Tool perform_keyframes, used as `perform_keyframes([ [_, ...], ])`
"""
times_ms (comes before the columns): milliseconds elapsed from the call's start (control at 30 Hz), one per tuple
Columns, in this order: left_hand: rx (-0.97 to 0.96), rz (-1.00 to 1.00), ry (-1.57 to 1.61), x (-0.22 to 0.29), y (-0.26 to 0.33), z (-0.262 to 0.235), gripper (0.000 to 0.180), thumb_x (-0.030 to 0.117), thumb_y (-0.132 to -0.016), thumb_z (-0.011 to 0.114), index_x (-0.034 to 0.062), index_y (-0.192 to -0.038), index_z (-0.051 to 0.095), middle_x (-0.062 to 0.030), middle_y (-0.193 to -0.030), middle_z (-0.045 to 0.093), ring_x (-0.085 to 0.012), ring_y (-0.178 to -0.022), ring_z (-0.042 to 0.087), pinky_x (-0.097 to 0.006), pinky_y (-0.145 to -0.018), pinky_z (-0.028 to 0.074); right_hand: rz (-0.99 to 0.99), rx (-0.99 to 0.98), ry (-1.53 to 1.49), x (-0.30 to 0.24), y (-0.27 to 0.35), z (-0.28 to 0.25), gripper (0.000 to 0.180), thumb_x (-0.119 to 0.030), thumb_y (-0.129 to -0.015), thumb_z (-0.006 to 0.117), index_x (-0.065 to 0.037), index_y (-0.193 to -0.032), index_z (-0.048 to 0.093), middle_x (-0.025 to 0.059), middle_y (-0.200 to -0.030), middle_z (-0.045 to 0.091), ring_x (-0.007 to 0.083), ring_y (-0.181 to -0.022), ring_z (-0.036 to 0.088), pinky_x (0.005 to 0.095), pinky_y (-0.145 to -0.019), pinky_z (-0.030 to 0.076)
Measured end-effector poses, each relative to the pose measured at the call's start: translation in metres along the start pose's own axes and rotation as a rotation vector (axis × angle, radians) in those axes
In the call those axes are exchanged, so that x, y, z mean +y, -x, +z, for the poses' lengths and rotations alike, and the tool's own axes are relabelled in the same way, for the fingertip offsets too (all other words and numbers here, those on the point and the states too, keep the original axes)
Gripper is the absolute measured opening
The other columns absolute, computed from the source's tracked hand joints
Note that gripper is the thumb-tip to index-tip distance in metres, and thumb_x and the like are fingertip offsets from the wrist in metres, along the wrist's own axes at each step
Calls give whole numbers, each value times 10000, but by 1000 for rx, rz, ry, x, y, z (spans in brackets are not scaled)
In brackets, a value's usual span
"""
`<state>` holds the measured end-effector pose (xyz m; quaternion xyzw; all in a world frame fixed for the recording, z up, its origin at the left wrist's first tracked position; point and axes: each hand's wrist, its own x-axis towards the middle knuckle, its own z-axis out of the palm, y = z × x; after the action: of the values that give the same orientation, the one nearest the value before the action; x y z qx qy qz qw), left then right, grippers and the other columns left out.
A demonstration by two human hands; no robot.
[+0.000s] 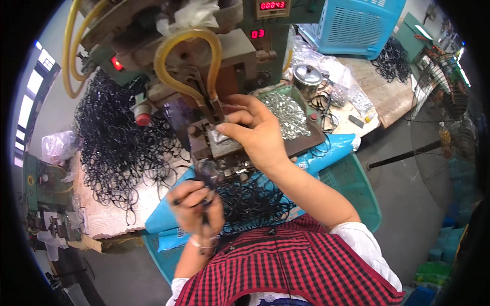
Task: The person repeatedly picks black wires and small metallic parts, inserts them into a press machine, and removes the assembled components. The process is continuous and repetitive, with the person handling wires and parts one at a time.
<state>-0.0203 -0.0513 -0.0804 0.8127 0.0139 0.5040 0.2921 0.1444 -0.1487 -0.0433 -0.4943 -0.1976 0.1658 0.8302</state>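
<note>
Left hand [196, 206], lower centre, gripping black cord [205, 218]. Right hand [258, 133], centre, curled near one yellow loop [217, 53], hold unclear. Two red displays [273, 5], top.

Holding dark cord [206, 176] near, in the left hand [196, 211]. Reaching with the right hand [259, 130] into the machine [240, 48], just below a yellow tube loop [161, 61]. Showing tangled black cords [115, 137] left, silvery pieces [287, 116] right, blue crate [354, 28] far right.

Blue crate [352, 30] on bench [383, 91], back right; lidded pot [308, 79] in front of it. Fan [445, 133] far right. Left: clear bag [57, 147] by green machine [41, 179], windows [33, 82] beyond.
</note>
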Motion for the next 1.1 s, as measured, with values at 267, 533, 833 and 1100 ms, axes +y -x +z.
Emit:
perform_keyframes([
  [267, 46, 23, 558, -20, -95, -48, 287, 62, -931, 654, 110, -1147, 471, -101, -1016, 626, -222, -963, 554, -366, -887, 469, -52, -107, 176, -33, 24, 1, 552, 47, -849, 590, 22, -1396, 516, 163, -1263, 682, 190, -1153, 664, 325, -1002, 503],
  [533, -384, 726, -124, 1, -77, 0, 193, 97, -654, 735, 99, -829, 654, -74, -1009, 712, -227, -739, 616, -322, -581, 539, -369, 262, 1641, 24, 15, -138, 189, -139, -792, 797, -75, -964, 753, 206, -1272, 662, 384, -1326, 545, 483, -1031, 467],
  [833, -544, 627, -194, 22, -96, -1, 162, 166, -683, 676, 123, -831, 628, -35, -859, 595, -179, -698, 539, -303, -593, 507, -320, 370, 1384, 19, -1, -137, 151, -138, -781, 825, -40, -881, 768, 148, -1102, 704, 352, -1090, 650, 437, -926, 513],
  [1100, -481, 577, -120, 6, -68, -3, 274, 147, -734, 698, 94, -1003, 694, -80, -1102, 682, -200, -730, 565, -329, -626, 518, -487, 329, 1455, 31, 0, -143, 118, -111, -823, 782, -28, -907, 770, 154, -1028, 732, 357, -1005, 678, 442, -905, 529],
])
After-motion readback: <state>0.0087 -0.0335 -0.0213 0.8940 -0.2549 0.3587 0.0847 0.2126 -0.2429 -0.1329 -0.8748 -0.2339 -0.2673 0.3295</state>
